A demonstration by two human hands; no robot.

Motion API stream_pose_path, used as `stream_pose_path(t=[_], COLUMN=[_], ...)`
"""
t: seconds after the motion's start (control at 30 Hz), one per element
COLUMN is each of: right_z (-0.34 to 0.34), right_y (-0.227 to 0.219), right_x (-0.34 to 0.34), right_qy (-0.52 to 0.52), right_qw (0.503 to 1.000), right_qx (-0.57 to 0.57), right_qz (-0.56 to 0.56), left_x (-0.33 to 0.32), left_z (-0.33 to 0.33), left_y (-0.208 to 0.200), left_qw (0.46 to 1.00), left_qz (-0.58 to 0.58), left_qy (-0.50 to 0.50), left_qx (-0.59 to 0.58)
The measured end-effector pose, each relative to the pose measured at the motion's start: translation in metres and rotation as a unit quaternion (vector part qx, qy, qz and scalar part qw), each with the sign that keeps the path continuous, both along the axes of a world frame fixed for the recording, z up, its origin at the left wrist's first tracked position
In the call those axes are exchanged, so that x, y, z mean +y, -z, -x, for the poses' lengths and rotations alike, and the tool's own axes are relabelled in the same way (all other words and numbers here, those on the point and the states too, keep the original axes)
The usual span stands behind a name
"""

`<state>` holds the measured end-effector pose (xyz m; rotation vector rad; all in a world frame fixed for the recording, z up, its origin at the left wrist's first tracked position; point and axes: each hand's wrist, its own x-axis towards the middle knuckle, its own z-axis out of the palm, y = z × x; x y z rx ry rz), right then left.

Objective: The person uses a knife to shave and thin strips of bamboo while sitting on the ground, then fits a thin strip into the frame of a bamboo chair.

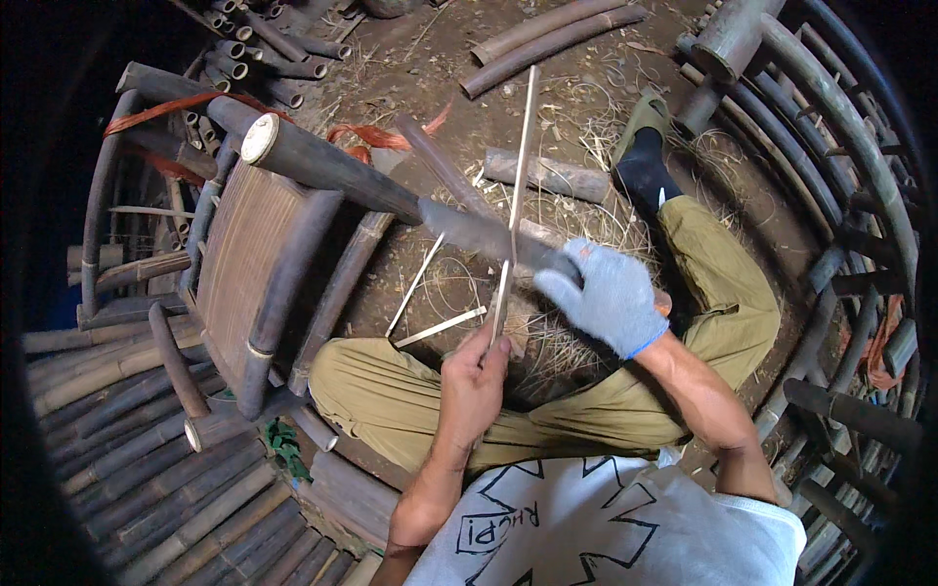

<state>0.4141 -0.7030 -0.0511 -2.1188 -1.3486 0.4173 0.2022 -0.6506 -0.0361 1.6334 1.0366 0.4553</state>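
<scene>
In my bare left hand [476, 368] is the lower end of a long, thin bamboo strip [523, 161], which points away from me. My right hand [611, 296] wears a pale grey-blue work glove and grips the handle of a machete [464, 227]. Its broad, dark blade reaches left and crosses the strip a little above my left hand; the blade looks slightly blurred. Whether the edge cuts into the strip, I cannot tell. Two pale bamboo strips [442, 326] lie on the ground just left of my left hand.
A bamboo chair [264, 264] stands close on my left. Bamboo poles [186, 488] fill the lower left, and a bamboo frame [850, 156] rises on the right. Cut bamboo pieces [557, 44], shavings [576, 127] and orange ribbon [362, 137] lie on the dirt floor ahead.
</scene>
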Motion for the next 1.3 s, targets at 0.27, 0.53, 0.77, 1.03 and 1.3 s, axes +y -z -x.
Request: stream_pose_path(t=[0.27,0.53,0.77,1.03,1.3], right_z=[-0.071,-0.111,0.02,0.026,-0.04], right_y=[0.01,-0.011,-0.03,-0.014,0.004], right_x=[0.016,0.013,-0.015,-0.008,0.014], right_qy=[0.102,0.151,-0.073,-0.044,0.087], right_qw=[0.993,0.988,0.995,0.996,0.996], right_qx=[-0.056,0.023,0.06,0.053,-0.024], right_qz=[0.007,-0.04,-0.037,-0.049,0.014], left_x=[-0.026,-0.022,0.017,0.009,-0.024], left_z=[0.05,0.064,-0.018,-0.018,0.045], left_y=[-0.029,-0.035,-0.038,-0.03,-0.031], left_qw=[0.992,0.962,0.954,0.951,0.948], left_qz=[0.074,0.26,0.244,0.251,0.297], left_qy=[0.068,-0.042,-0.038,-0.064,-0.01], left_qx=[0.074,-0.073,-0.171,-0.168,-0.111])
